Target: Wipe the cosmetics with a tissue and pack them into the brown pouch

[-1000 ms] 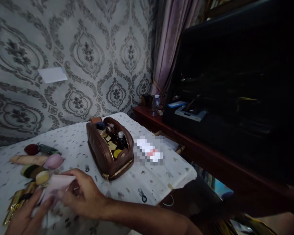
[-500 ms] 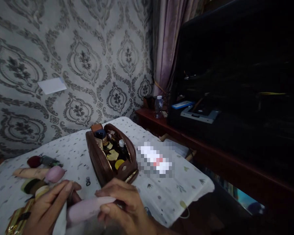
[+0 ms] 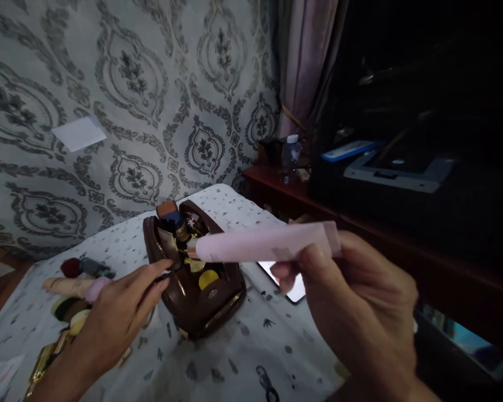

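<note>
My right hand (image 3: 356,301) pinches a pale pink squeeze tube (image 3: 260,243) by its flat end. The tube is level, its narrow capped end pointing left over the open bag. My left hand (image 3: 117,307) is at the left side of the brown cosmetic bag (image 3: 197,307), thumb and fingers closed on its zipped rim. Inside the bag are a dark-capped bottle (image 3: 176,220), a round yellow item (image 3: 208,279) and other small items, partly hidden by the tube.
Makeup brushes (image 3: 84,268), a pink sponge (image 3: 98,287) and gold tubes (image 3: 46,357) lie left on the patterned cloth (image 3: 218,363). A lit phone (image 3: 295,290) lies behind my right hand. A bottle (image 3: 291,159) stands on the red-brown cabinet (image 3: 260,176), beside a large dark screen (image 3: 444,111).
The pink tube has risen from the front of the table to above the bag in my right hand. My left hand has left the tube and moved right to the bag's rim.
</note>
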Motion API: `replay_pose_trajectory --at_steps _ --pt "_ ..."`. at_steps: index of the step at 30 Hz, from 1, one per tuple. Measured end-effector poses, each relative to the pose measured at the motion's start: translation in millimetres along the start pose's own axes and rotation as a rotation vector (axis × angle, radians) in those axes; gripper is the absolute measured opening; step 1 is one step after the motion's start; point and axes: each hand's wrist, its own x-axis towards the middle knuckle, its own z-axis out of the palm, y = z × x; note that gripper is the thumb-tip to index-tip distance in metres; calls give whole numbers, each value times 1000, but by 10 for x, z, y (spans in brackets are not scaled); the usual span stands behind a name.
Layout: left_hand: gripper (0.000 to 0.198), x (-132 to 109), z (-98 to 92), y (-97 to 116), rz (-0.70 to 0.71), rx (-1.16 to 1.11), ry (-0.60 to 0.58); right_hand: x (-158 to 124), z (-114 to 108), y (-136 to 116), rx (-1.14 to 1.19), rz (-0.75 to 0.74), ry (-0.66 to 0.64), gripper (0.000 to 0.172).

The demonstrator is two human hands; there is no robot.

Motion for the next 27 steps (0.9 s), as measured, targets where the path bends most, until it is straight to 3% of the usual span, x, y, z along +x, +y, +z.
replay_pose_trajectory --at_steps 4,7,11,14,22,27 --pt "32 -100 78 -98 47 45 46 293 137 43 -102 -40 -156 16" --pt "30 -162 125 -138 45 59 77 453 329 210 -97 -64 -328 18" --pt "28 -162 152 -126 85 87 102 590 572 453 -53 -93 -461 18" --pt "29 -151 147 -107 112 108 152 717 660 495 -17 -71 -476 21" --pt "31 -217 174 -148 128 115 156 1141 658 340 -15 -113 -346 22" --pt "31 -250 246 -184 133 155 163 1294 898 439 -37 -123 -409 28"
